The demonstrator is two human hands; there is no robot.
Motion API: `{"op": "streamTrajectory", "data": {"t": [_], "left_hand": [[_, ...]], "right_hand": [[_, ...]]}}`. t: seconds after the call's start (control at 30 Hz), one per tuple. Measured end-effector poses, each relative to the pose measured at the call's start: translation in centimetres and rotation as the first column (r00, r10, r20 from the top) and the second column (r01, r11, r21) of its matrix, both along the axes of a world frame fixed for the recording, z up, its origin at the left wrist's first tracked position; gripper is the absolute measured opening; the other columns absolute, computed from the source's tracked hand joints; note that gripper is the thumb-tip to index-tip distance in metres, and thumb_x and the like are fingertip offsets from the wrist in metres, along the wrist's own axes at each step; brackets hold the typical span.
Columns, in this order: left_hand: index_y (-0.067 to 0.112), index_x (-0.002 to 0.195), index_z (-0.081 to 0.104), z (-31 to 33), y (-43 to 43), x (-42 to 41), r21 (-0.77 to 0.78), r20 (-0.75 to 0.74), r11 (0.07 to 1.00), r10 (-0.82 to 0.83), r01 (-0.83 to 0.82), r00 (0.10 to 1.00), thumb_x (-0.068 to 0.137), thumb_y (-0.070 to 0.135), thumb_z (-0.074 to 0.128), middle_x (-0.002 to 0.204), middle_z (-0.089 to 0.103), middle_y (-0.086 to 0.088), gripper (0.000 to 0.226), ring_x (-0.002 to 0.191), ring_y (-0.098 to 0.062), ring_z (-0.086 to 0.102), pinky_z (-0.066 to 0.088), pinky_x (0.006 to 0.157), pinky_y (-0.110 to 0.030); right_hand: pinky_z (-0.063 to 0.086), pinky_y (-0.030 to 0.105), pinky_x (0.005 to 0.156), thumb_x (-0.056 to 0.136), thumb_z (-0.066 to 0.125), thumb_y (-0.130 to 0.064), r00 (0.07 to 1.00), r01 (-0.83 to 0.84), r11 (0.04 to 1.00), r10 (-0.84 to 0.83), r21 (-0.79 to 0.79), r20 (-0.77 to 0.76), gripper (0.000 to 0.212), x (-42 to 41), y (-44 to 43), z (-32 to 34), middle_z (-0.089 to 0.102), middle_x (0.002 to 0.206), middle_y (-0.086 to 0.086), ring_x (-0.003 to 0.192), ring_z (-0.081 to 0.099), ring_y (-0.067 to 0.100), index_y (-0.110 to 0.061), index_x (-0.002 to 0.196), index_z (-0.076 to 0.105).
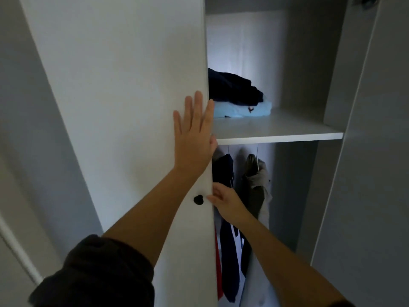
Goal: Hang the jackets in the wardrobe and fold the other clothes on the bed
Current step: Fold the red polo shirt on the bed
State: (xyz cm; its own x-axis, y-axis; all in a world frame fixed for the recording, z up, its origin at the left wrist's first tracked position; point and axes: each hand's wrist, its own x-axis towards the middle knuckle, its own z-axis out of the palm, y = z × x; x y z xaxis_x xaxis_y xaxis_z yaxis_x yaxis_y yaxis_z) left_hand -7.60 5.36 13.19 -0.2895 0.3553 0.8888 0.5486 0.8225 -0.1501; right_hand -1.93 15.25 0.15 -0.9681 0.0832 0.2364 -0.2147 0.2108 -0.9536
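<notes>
two hands [192, 138] [225, 202], two folded garments [232, 87] [243, 109] (one door [121, 85])

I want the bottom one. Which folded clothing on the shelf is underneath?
The light blue folded garment; the dark navy folded garment lies on top of it.

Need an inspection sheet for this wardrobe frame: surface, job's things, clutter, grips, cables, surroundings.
surface: white shelf, bare at the front.
job's things: navy garment and grey-olive garment hang below the shelf; red garment shows lower, by the door edge.
clutter: dark garment lies on a light blue garment at the shelf's left.
grips: left hand flat on the door, fingers straight; right hand pinches the door's edge beside the black knob.
cables: nothing seen.
surroundings: white wardrobe side panel; second door open at right.
</notes>
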Motion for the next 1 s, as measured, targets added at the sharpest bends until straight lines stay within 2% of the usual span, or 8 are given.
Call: {"op": "streamTrajectory", "data": {"t": [0.13,0.27,0.5,0.6,0.7,0.83,0.93,1.0], "left_hand": [[0.009,0.151,0.012,-0.3,2.1,-3.3,-0.002,-0.037,0.999,0.042,-0.042,0.998,0.088,0.023,0.045,0.156,0.015,-0.02,0.072,0.144,-0.039,0.013,0.017,0.113,-0.059],[0.008,0.151,0.015,-0.2,3.4,-5.3,-0.005,-0.034,0.996,0.089,-0.09,0.995,0.09,0.023,0.04,0.156,0.019,-0.019,0.068,0.143,-0.039,0.017,0.018,0.113,-0.06],[0.007,0.151,0.011,-0.3,4.2,-6.6,-0.05,0.007,0.986,0.159,-0.158,0.987,0.096,0.026,0.032,0.156,0.016,-0.019,0.062,0.143,-0.04,0.015,0.022,0.11,-0.062],[0.011,0.152,-0.001,-0.3,3.6,-6.2,-0.127,0.014,0.974,0.191,-0.187,0.982,0.096,0.035,0.033,0.158,0.006,-0.019,0.069,0.144,-0.04,0.008,0.018,0.112,-0.061],[0.014,0.151,-0.007,-0.6,2.6,-4.2,-0.179,0.045,0.971,0.17,-0.159,0.985,0.096,0.036,0.04,0.159,0.004,-0.017,0.075,0.146,-0.036,0.007,0.017,0.112,-0.06],[0.015,0.152,0.006,-0.9,1.5,0.7,-0.165,0.132,0.985,0.074,-0.052,0.988,0.095,0.032,0.047,0.158,0.013,-0.014,0.072,0.145,-0.032,0.015,0.014,0.113,-0.06],[0.017,0.151,0.021,-1.1,1.4,5.5,-0.123,0.196,0.99,-0.047,0.072,0.98,0.093,0.026,0.049,0.153,0.031,-0.011,0.065,0.142,-0.027,0.026,0.011,0.113,-0.06],[0.018,0.148,0.029,-1.5,1.8,8.9,-0.107,0.284,0.977,-0.146,0.182,0.948,0.092,0.023,0.047,0.144,0.045,-0.007,0.059,0.138,-0.023,0.034,0.007,0.113,-0.061]], "right_hand": [[0.05,0.012,0.077,0.095,0.046,0.005,1.0,-0.003,0.999,0.002,-0.05,-0.01,0.027,-3.7,1.6,-0.5,0.063,0.103,-0.005,0.089,0.063,-0.005,-0.016,0.109,0.055],[0.051,0.027,0.091,0.096,0.045,0.003,0.999,-0.039,0.995,0.038,-0.094,-0.014,0.024,-6.7,2.9,-0.7,0.061,0.113,0.008,0.102,0.06,0.017,-0.009,0.115,0.053],[0.05,0.01,0.076,0.095,0.049,-0.001,1.0,0.014,0.996,-0.015,-0.087,-0.011,0.026,-8.4,3.2,-0.9,0.063,0.105,-0.004,0.094,0.061,0.005,-0.022,0.109,0.055],[0.051,0.019,0.087,0.094,0.046,0.004,1.0,-0.008,0.997,0.008,-0.082,0.0,0.032,-7.6,3.2,-0.5,0.062,0.115,0.005,0.104,0.061,0.015,-0.01,0.121,0.054],[0.05,0.021,0.09,0.093,0.044,0.01,0.999,-0.024,0.994,0.027,-0.103,0.026,0.045,-4.7,3.5,-0.1,0.055,0.128,0.013,0.11,0.058,0.019,0.0,0.137,0.041],[0.043,0.021,0.095,0.094,0.041,0.012,0.996,0.091,0.99,-0.091,-0.109,0.007,0.048,2.0,4.9,0.6,0.043,0.138,0.026,0.128,0.045,0.03,0.005,0.141,0.032],[0.047,0.014,0.081,0.092,0.044,0.015,0.955,0.287,0.956,-0.29,-0.058,-0.056,0.043,8.9,6.0,1.3,0.049,0.131,0.031,0.113,0.051,0.023,0.011,0.134,0.039],[0.046,0.013,0.078,0.091,0.049,0.014,0.913,0.396,0.918,-0.397,-0.028,-0.096,0.039,13.9,6.3,1.7,0.057,0.121,0.027,0.094,0.06,0.006,0.011,0.129,0.045]]}}
